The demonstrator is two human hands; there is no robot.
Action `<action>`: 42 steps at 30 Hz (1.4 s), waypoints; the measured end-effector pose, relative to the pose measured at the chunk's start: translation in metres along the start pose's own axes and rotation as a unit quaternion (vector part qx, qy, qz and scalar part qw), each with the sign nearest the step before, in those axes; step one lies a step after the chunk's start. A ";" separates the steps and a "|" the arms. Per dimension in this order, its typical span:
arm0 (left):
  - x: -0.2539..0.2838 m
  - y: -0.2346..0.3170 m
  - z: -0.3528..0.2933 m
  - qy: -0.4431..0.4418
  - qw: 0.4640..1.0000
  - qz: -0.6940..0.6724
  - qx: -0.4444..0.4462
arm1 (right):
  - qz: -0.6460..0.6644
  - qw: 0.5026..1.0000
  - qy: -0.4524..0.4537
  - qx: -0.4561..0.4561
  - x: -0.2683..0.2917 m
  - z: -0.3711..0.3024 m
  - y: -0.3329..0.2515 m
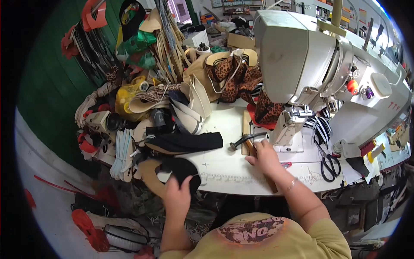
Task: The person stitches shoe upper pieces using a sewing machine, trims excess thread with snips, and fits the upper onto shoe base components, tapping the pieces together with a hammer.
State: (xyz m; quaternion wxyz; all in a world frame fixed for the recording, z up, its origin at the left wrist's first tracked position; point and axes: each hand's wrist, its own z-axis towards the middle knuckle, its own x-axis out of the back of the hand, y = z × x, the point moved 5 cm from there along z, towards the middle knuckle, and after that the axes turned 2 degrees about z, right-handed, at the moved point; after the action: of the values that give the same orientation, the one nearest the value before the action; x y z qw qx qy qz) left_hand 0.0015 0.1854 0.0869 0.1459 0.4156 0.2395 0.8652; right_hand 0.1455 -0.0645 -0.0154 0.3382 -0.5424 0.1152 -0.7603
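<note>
A: Where is the hammer (249,146)?

B: On the table (217,162), left of the machine (286,60), with its head turned toward the left. The right hand (265,159) is right over it, so that is much the nearer hand.

A: Which way does its long axis run?

B: The handle slants from the head toward the table's front edge, drifting a little right as it comes nearer. It passes under the hand and shows again beside the wrist. The head sits across the handle, beyond the fingers.

A: Is the hand clamped on the handle?

B: I can't tell. The thumb and fingers curve around its left side, but the palm hides whether they close on it.

A: And the left hand (177,194)?

B: That one is closed on the black piece (188,167), a curved one, with the thumb laid over its near side. The fingers are hidden, and there is some blur.

A: Where is that piece, compared with the hammer?

B: Well to the left and a bit nearer the body, at the table's front left edge. A tan band (151,172) curves along its left side; I can't tell whether the two are joined. The black roll (189,142) lies just beyond them, roughly crosswise.
</note>
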 end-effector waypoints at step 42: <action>-0.124 -0.052 -0.018 -0.149 0.982 -0.106 0.052 | 0.043 0.976 -0.144 0.157 -0.019 -0.030 -0.079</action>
State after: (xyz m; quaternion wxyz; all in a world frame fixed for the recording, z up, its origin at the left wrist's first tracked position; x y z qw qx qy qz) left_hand 0.0663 0.1676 -0.0308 0.2487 0.5194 0.3027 0.7594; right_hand 0.0913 0.0012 0.0016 0.4647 -0.5808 -0.0323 -0.6676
